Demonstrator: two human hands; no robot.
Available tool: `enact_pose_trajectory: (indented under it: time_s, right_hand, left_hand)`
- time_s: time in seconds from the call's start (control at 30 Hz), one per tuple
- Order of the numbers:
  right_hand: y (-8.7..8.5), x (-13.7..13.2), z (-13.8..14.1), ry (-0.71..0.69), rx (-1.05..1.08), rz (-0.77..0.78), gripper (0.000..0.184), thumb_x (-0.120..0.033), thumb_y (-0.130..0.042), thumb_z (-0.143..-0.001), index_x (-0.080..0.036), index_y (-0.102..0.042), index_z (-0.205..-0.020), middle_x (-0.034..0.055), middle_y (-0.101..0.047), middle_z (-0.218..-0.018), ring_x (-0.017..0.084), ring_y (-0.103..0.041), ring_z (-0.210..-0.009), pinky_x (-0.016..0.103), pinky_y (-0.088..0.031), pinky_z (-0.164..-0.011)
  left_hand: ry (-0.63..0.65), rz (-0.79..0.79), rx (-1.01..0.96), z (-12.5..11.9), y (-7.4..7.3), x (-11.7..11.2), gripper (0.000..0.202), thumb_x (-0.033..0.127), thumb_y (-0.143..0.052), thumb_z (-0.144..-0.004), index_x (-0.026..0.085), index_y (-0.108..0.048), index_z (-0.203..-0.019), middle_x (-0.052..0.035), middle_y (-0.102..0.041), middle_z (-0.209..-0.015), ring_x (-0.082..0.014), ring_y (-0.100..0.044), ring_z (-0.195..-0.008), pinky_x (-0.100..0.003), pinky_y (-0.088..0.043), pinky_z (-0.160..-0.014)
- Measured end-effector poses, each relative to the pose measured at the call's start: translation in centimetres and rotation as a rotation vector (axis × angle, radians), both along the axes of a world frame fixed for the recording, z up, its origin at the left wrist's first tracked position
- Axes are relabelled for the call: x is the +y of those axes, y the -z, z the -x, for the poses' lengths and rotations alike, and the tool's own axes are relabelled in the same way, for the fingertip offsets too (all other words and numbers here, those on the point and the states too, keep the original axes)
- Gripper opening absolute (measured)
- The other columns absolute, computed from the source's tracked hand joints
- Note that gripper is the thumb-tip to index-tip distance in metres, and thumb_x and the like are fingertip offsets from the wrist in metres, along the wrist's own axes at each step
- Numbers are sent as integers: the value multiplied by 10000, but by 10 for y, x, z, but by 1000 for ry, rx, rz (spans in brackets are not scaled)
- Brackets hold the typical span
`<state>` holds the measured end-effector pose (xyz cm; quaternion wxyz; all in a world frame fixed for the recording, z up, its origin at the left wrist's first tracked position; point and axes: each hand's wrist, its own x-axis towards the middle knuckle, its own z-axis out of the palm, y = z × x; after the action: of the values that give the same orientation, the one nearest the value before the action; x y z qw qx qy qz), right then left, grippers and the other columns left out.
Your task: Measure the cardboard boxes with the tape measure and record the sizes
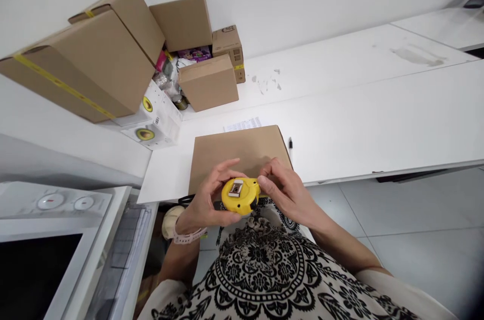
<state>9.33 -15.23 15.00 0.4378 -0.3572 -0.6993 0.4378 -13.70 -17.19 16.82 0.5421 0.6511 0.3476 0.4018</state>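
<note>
A yellow tape measure (239, 196) with a metal belt clip facing up is held in front of my body. My left hand (212, 197) wraps round its left side, thumb below and fingers behind. On the other side, my right hand (286, 190) has its thumb and forefinger pinched at the tape measure's right end; whatever the fingertips grip there is too small to make out. Just beyond both hands lies a brown cardboard box (238, 146) at the table's front edge.
On the white table (340, 108), a pen (290, 143) and a printed sheet (244, 124) lie by the box. Stacked cartons (94, 58) and an avocado-printed box (155, 121) stand at the back left. A microwave (49, 239) is at lower left.
</note>
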Motion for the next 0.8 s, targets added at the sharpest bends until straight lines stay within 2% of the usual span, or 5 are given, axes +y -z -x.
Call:
enact_pose_trajectory:
  time_s: [0.17,0.33,0.43,0.6,0.8]
  right_hand:
    - [-3,14,-19,-140,195,160,341,-545,-539,-995,-261,-519,-809,-24,-480,-711,140,-415,-590,295,-364,-513]
    - [15,41,-50,248,292,211,446,-582,-572,-952,-235,-481,-687,-6,-428,-709,161,-405,-684,323,-368,-636]
    - [38,49,-54,302,260,302,475,-584,-572,-940,-223,-462,-653,-8,-410,-700,157,-385,-691,324,-344,-668]
    - [65,61,-47,352,275,391,493,-629,-614,-885,-219,-458,-660,-23,-410,-681,143,-369,-673,313,-318,-671]
    - [64,72,-44,358,268,410,549,-715,-653,-807,-218,-473,-659,-30,-422,-678,140,-379,-681,301,-332,-673]
  left_hand:
    - [-103,78,-134,11,-7,2,802,314,-901,-664,286,-600,-1407,-93,-719,-1179,-273,-721,-1016,-335,-622,-808]
    - [-561,95,-214,61,-6,27,544,390,-821,-673,187,-719,-1167,-55,-731,-910,-167,-685,-690,-229,-541,-536]
    - [-714,116,-235,89,2,44,487,435,-774,-695,126,-730,-1069,-53,-731,-777,-137,-637,-573,-212,-492,-484]
    - [-750,143,-231,105,18,54,426,425,-752,-724,125,-738,-1026,-57,-765,-774,-161,-690,-604,-228,-539,-528]
    - [-771,175,-220,108,29,51,410,424,-757,-732,128,-741,-1017,-63,-772,-839,-195,-723,-718,-273,-610,-599]
